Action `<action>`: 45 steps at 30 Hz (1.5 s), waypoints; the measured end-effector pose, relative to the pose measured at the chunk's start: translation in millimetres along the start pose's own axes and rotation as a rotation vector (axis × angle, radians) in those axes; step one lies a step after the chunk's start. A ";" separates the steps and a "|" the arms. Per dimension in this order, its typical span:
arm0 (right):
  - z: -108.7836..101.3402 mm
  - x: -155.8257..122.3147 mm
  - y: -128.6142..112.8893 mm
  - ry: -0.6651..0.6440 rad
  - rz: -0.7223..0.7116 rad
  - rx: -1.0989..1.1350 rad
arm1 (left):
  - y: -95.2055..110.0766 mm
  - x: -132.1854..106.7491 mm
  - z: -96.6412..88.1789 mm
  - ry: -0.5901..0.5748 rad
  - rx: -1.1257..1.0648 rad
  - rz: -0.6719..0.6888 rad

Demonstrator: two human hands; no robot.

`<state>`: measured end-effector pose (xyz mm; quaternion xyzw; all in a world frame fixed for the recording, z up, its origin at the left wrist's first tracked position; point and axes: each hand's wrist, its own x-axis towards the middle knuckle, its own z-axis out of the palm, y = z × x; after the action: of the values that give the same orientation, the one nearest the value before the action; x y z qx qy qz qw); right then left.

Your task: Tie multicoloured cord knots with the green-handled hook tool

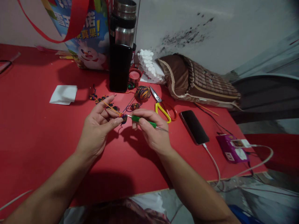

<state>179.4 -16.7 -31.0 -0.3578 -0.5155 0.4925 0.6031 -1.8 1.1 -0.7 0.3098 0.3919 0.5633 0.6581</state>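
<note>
My left hand (98, 126) pinches a small multicoloured crochet piece (123, 118) between thumb and fingers, with a strand of yarn running over the raised forefinger. My right hand (153, 130) grips a crochet hook with a green handle (142, 120), its metal tip stuck into the piece. Both hands hover just above the red table (35, 140). A ball of multicoloured yarn (142, 93) lies behind them, and small finished crochet bits (102, 100) lie near it.
Yellow-handled scissors (161, 107) and a dark phone (193, 127) on a white cable lie to the right, beside a purple box (230, 149). A black flask (120, 67), a printed bag (90, 37), a white tissue (63, 94) and a brown cushion (198, 81) stand behind.
</note>
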 end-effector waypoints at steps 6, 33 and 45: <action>-0.7 -3.1 0.8 -0.058 -0.037 -0.027 | -0.2 -0.9 -0.3 -0.028 0.061 0.021; -0.9 -4.2 -4.4 -0.123 -0.088 -0.046 | -1.5 -2.9 -0.5 -0.071 0.094 0.022; 1.2 -6.5 -8.8 -0.068 -0.228 -0.429 | -1.1 -2.9 1.0 -0.062 0.099 0.037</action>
<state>180.4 -25.3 -24.2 -0.4001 -0.6653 0.3123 0.5475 -0.6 -1.9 -0.6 0.3664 0.3931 0.5453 0.6434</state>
